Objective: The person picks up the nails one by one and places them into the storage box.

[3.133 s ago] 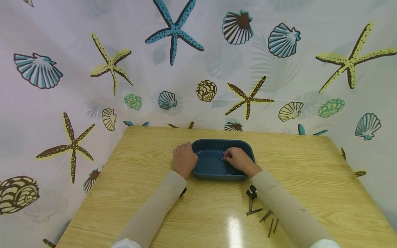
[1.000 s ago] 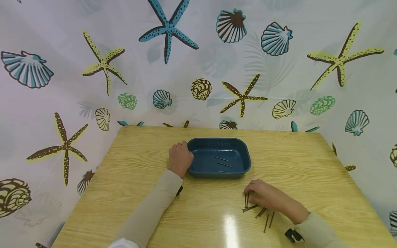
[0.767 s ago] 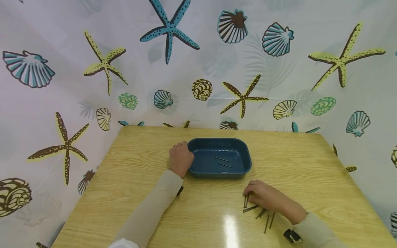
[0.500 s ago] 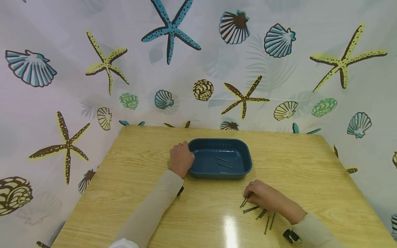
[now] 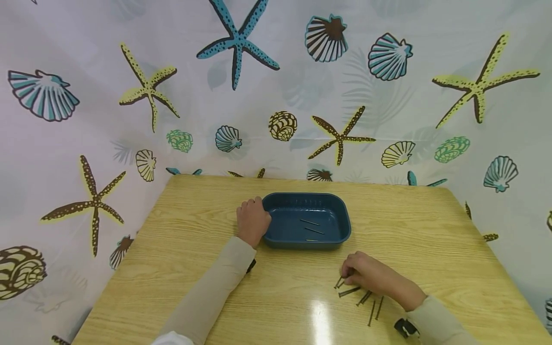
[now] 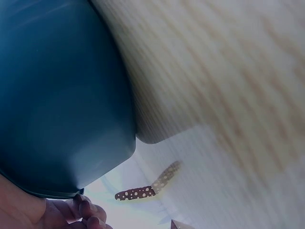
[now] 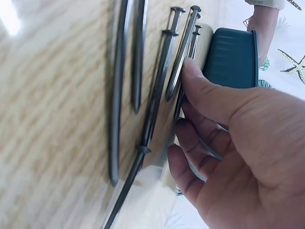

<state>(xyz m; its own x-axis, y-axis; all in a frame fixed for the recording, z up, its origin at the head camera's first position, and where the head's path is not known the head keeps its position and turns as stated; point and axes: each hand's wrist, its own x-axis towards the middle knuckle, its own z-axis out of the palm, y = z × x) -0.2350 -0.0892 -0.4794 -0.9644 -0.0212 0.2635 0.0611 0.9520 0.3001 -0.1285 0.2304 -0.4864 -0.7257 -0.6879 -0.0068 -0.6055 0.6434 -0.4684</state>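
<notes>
Metal nails | 2 at R hand fingertips | others nr, on tbl

Blue tray upright on counter w/ 3 nails inside; prob. 7 more nails nr. its front R corner.

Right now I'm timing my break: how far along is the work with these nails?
Apparently done: three nails lie in the blue tray. In hand: the left hand holds the tray's rim; the right hand has its fingers at nails on the wood-grain table, though whether it pinches one is unclear. Probably remaining: the loose nails on the table.
</notes>
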